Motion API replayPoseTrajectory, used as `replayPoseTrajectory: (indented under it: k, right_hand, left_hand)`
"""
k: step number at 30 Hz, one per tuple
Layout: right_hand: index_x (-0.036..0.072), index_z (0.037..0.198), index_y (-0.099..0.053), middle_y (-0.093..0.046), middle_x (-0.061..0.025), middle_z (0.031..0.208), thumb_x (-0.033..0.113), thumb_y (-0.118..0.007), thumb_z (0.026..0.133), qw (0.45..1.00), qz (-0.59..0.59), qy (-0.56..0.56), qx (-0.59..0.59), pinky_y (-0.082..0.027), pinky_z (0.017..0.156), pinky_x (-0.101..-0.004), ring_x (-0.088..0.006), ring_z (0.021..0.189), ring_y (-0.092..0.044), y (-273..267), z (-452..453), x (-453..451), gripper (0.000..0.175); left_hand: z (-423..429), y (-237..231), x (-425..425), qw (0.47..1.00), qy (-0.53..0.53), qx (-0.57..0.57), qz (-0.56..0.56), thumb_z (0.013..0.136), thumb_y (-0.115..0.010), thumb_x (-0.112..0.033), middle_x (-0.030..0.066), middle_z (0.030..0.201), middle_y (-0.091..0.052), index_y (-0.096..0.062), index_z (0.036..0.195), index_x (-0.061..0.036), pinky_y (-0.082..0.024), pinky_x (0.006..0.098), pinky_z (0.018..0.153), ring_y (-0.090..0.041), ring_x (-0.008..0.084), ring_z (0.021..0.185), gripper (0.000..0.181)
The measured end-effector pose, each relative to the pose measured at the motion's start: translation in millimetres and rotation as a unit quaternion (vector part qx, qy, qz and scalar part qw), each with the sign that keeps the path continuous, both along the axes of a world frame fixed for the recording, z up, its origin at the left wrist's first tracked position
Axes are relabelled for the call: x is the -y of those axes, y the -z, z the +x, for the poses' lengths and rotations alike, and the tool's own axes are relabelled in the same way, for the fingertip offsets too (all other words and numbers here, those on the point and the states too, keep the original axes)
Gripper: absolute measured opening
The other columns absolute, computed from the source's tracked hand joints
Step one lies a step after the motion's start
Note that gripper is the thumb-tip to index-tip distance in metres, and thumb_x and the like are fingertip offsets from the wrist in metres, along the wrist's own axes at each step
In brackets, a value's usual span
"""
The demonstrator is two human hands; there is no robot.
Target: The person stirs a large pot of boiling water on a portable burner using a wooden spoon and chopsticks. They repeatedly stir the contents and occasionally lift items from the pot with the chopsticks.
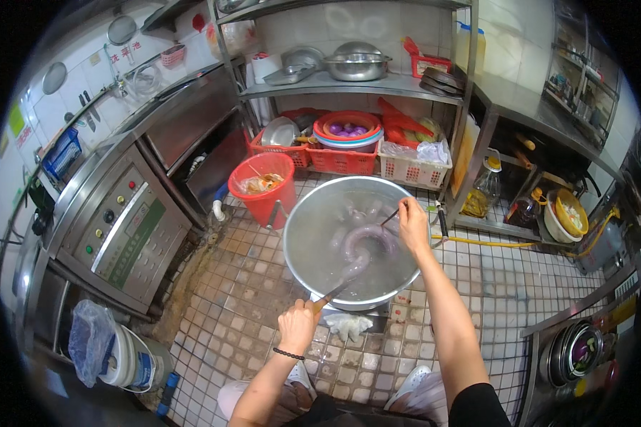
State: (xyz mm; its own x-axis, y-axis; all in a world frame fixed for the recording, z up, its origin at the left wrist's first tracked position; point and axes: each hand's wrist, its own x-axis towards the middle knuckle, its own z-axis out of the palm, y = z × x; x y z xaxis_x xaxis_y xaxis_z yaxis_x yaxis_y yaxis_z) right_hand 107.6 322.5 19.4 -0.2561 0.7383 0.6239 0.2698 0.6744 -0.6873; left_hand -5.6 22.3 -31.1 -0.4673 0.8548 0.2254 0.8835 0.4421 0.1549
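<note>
A large metal pot (298,224) of cloudy water stands low before me. In it floats a long, curled, pale purple sausage (371,235), one end reaching toward the pot's near side. My left hand (297,326), with a beaded bracelet on its wrist, grips the wooden handle (321,304) of a utensil. Its dark shaft slants over the near rim beside the sausage; the utensil's head cannot be made out. Above the pot's right side, my right hand (414,224) pinches a thin dark stick (390,218), its lower tip at the sausage's upper curve.
A red bucket (262,200) with scraps stands left of the pot. A white cloth (349,325) lies by its base. Behind are a metal shelf (347,88) and plastic baskets (414,168). A yellow hose (483,243) crosses the tiled floor. A white pail (139,357) stands near left.
</note>
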Motion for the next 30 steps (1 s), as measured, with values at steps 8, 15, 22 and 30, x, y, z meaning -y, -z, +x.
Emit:
replayPoseTrajectory:
  k: [8,15,22,30]
  right_hand:
    - [-0.001,0.089,-0.057,-0.059,-0.0133,0.078,0.003,-0.056,0.087,0.996,0.025,-0.067,-0.057,-0.046,0.058,-0.0329,-0.0258,0.065,-0.060,-44.2,48.7,85.9,0.005]
    - [-0.001,0.090,-0.057,-0.059,-0.0146,0.083,0.003,-0.057,0.086,0.985,-0.024,-0.170,0.020,-0.049,0.060,-0.0341,-0.0275,0.067,-0.061,-24.2,34.9,137.5,0.006]
    - [-0.002,0.094,-0.060,-0.063,-0.0116,0.087,0.002,-0.056,0.088,0.989,-0.056,-0.090,-0.104,-0.051,0.064,-0.0280,-0.0186,0.071,-0.063,-29.2,115.0,141.9,0.009]
    - [-0.002,0.096,-0.058,-0.062,-0.0123,0.092,0.001,-0.059,0.085,0.990,0.041,-0.037,-0.129,-0.051,0.067,-0.0326,-0.0239,0.077,-0.063,0.7,126.1,156.5,0.012]
  left_hand:
    - [1.4,0.0,-0.6,1.000,0.004,0.004,0.008,0.073,-0.074,-0.024,0.0116,0.080,-0.059,-0.062,0.090,-0.0060,-0.049,0.0438,0.054,-0.063,0.0325,0.065,0.028]
    - [5.1,-4.1,-0.6,1.000,0.003,-0.009,-0.001,0.072,-0.074,-0.025,0.0118,0.080,-0.060,-0.063,0.090,-0.0061,-0.049,0.0440,0.054,-0.064,0.0322,0.065,0.029]
    - [-9.3,-45.2,-7.3,0.994,-0.013,-0.017,-0.105,0.074,-0.071,-0.037,0.0117,0.081,-0.066,-0.069,0.088,-0.0118,-0.051,0.0437,0.060,-0.065,0.0315,0.068,0.029]
    - [-24.3,-168.6,-39.4,0.966,0.053,-0.059,-0.246,0.069,-0.075,-0.039,0.0128,0.075,-0.068,-0.075,0.087,-0.0142,-0.052,0.0392,0.066,-0.066,0.0292,0.071,0.031]
